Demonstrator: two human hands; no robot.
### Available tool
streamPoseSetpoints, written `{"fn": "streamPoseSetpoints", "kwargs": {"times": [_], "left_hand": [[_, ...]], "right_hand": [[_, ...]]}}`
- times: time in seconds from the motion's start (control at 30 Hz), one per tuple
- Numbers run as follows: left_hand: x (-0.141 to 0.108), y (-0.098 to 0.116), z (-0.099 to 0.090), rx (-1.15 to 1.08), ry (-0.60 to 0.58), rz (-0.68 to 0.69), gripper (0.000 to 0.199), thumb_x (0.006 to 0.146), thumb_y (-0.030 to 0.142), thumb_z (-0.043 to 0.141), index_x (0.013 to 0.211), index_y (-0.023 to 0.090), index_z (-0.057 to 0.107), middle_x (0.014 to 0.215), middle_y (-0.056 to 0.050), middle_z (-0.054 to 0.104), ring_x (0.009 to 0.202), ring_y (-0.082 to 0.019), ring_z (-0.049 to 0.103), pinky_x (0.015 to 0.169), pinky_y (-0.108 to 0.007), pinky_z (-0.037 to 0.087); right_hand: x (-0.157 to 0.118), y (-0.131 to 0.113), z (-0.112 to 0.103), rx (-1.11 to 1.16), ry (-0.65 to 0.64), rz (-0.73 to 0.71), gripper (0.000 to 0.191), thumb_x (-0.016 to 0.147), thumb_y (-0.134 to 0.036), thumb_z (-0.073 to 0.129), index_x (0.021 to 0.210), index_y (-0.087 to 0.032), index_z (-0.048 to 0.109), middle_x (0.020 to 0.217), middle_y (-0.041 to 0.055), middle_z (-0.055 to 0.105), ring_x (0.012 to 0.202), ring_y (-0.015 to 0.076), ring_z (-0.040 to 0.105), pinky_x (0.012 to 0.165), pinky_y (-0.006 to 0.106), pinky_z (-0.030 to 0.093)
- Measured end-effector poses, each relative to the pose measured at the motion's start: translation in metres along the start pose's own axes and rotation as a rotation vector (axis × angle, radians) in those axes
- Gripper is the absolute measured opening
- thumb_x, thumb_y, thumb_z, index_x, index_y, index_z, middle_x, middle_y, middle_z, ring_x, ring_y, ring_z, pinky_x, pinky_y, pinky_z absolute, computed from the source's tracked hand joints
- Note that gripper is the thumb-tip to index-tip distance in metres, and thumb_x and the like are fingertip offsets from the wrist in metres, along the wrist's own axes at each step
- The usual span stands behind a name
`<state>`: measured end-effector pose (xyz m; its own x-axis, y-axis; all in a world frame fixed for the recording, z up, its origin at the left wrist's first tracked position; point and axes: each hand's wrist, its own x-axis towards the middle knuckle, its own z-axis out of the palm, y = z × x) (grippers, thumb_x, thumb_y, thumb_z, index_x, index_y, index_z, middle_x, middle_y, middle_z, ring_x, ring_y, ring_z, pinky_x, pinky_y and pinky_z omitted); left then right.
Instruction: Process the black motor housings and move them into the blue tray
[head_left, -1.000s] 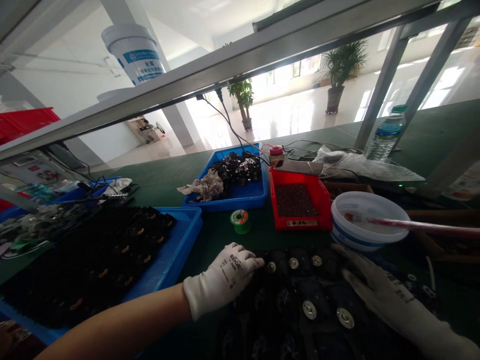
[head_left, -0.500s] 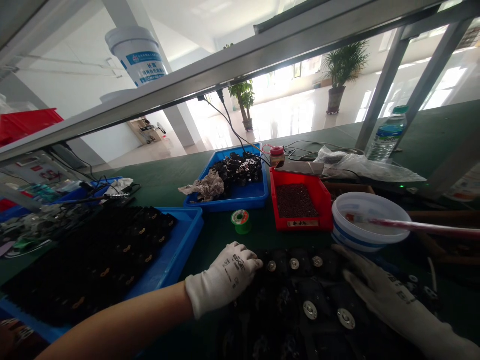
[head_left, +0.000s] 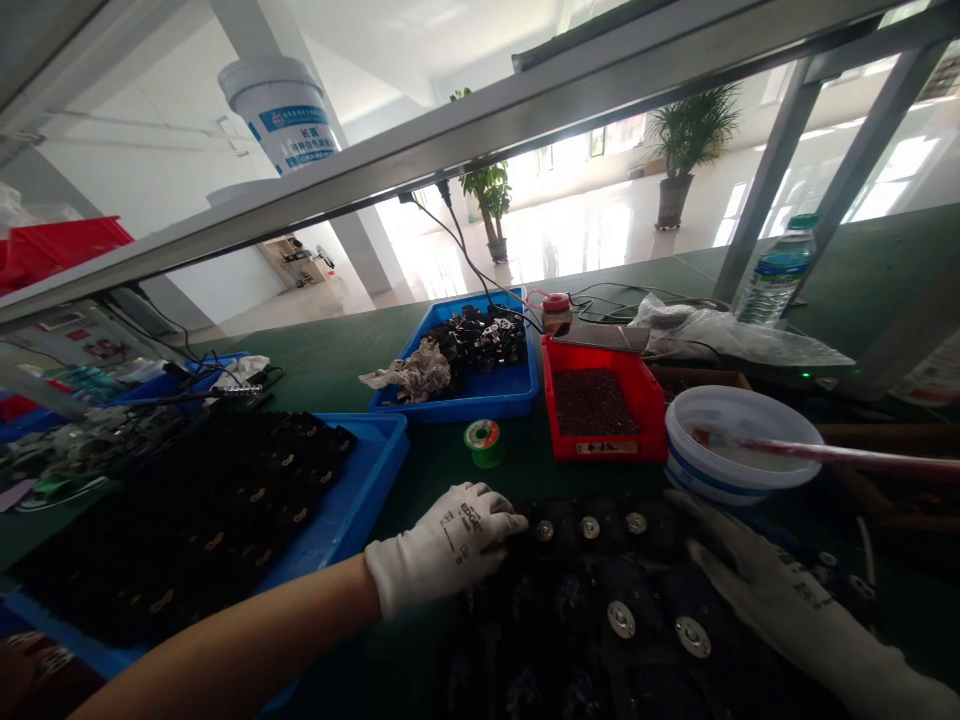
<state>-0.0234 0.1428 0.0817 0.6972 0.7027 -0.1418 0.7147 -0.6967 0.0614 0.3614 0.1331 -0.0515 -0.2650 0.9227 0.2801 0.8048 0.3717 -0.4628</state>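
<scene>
My left hand [head_left: 454, 545], in a white glove, is at the upper left corner of a block of black parts [head_left: 611, 570] laid in rows. Its fingers are curled and closed against the dark edge; what is between them is hidden. Several of the parts carry a round silver metal disc [head_left: 621, 619]. Along the right side of the block lies my right hand [head_left: 765, 580], also gloved, with fingers stretched out and the thumb apart. It touches or nearly touches the parts there; the dark surfaces blur the contact.
A blue tray [head_left: 375, 470] of black parts stands left. Farther back are another blue tray [head_left: 487, 405], a green solder spool [head_left: 484, 445], a red bin [head_left: 649, 400] of small pieces and a white tub [head_left: 705, 480] with a brush. A metal shelf beam [head_left: 480, 135] crosses above.
My left hand has shifted very slightly, its wrist a little to the left and up. My right hand and the black parts look the same.
</scene>
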Motion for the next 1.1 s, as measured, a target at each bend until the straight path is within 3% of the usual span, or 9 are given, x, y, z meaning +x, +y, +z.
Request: {"fn": "streamPoseSetpoints", "kwargs": {"times": [0.17,0.37,0.47,0.63,0.73,0.87,0.93,1.0,1.1], "left_hand": [[0.001,0.003,0.000,0.033,-0.015,0.027,0.025,0.100,0.018,0.066,0.122,0.026,0.073,0.124,-0.004,0.075,0.105,-0.024,0.073,0.090,-0.038,0.059],[0.004,0.006,0.002,0.073,-0.032,0.065,0.030,0.102,0.008,0.055,0.123,0.019,0.072,0.118,-0.009,0.075,0.095,-0.024,0.075,0.076,-0.034,0.061],[0.004,0.006,0.002,0.061,-0.044,0.076,0.029,0.102,0.009,0.055,0.124,0.017,0.072,0.117,-0.010,0.076,0.096,-0.024,0.075,0.077,-0.034,0.061],[0.000,0.009,0.002,0.037,-0.022,0.080,0.029,0.100,0.011,0.060,0.125,0.020,0.073,0.126,-0.009,0.075,0.105,-0.030,0.074,0.088,-0.044,0.061],[-0.002,0.004,-0.006,-0.015,0.014,0.072,0.026,0.099,0.019,0.066,0.122,0.026,0.074,0.132,-0.004,0.074,0.109,-0.026,0.073,0.095,-0.039,0.060],[0.012,-0.036,-0.035,-0.078,0.115,-0.052,0.024,0.108,0.025,0.056,0.127,0.024,0.070,0.128,-0.003,0.074,0.113,-0.015,0.072,0.102,-0.026,0.056],[0.029,-0.071,-0.051,-0.058,0.171,-0.178,0.026,0.110,0.023,0.051,0.130,0.017,0.067,0.129,-0.009,0.072,0.115,-0.020,0.071,0.102,-0.036,0.058],[0.052,-0.109,-0.063,-0.023,0.187,-0.277,0.028,0.105,0.030,0.063,0.130,0.016,0.066,0.130,-0.011,0.069,0.116,-0.026,0.069,0.101,-0.049,0.059],[0.087,-0.157,-0.071,0.034,0.150,-0.370,0.030,0.102,0.034,0.068,0.127,0.018,0.067,0.133,-0.011,0.067,0.116,-0.027,0.068,0.100,-0.051,0.058]], "right_hand": [[-0.004,0.008,0.004,0.049,0.015,-0.020,0.052,0.099,-0.031,0.048,0.150,-0.029,0.056,0.155,0.0017,0.060,0.143,0.0303,0.056,0.122,0.048,0.046],[-0.004,0.010,0.003,0.062,-0.001,0.025,0.053,0.099,-0.035,0.050,0.152,-0.030,0.054,0.153,0.0028,0.061,0.141,0.0316,0.058,0.119,0.049,0.050],[-0.004,0.011,0.005,0.063,0.009,0.059,0.050,0.100,-0.039,0.049,0.149,-0.031,0.057,0.153,0.0019,0.062,0.138,0.0321,0.061,0.116,0.049,0.053],[-0.004,0.014,0.008,0.078,0.022,0.042,0.051,0.100,-0.039,0.049,0.149,-0.028,0.057,0.153,0.0021,0.062,0.139,0.0327,0.060,0.116,0.050,0.053],[-0.005,0.016,0.010,0.088,0.032,0.029,0.051,0.099,-0.040,0.051,0.149,-0.028,0.056,0.154,0.0031,0.060,0.139,0.0345,0.060,0.116,0.053,0.053],[-0.007,0.018,0.010,0.105,0.029,-0.020,0.050,0.099,-0.039,0.046,0.148,-0.028,0.057,0.157,0.0017,0.058,0.142,0.0341,0.056,0.119,0.054,0.049],[-0.008,0.018,0.009,0.122,0.022,-0.062,0.049,0.098,-0.037,0.044,0.142,-0.030,0.061,0.152,-0.0005,0.062,0.143,0.0338,0.055,0.121,0.053,0.048],[-0.009,0.018,0.010,0.125,0.022,-0.083,0.049,0.096,-0.036,0.044,0.141,-0.031,0.063,0.148,-0.0018,0.066,0.144,0.0350,0.053,0.122,0.055,0.047],[-0.011,0.020,0.012,0.114,0.026,-0.089,0.050,0.095,-0.032,0.046,0.142,-0.034,0.063,0.147,-0.0036,0.066,0.146,0.0364,0.050,0.123,0.057,0.045]]}}
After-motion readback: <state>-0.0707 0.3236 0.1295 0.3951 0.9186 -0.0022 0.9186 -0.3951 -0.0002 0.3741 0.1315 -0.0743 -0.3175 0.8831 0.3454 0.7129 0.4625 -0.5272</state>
